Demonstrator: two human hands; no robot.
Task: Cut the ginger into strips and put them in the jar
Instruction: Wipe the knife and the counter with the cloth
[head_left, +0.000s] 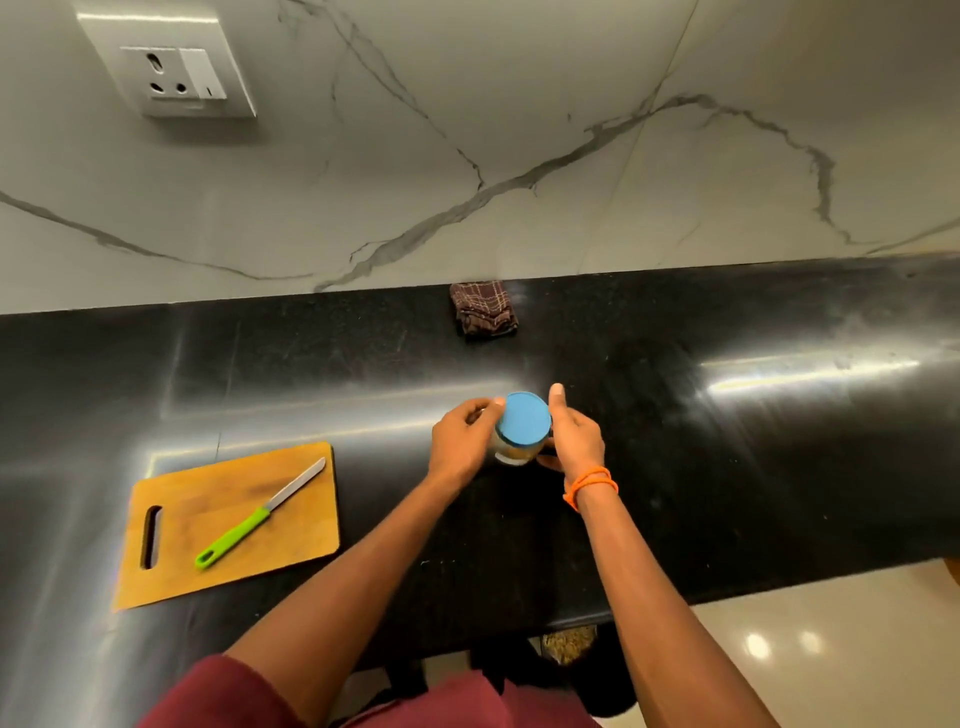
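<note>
Jar with blue lid, unlabelled, fingers of left hand and right hand clamped around it

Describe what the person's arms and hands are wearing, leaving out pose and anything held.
Both forearms are bare to the short maroon sleeves. The right hand has orange thread bands looped around its wrist. The left hand shows no bands or rings. No gloves on either.

A folded dark checked cloth lies at the far edge of the black countertop, against the white veined marble wall. High on the wall at far left — a socket plate with switch. Near right — pale glossy floor.
</note>
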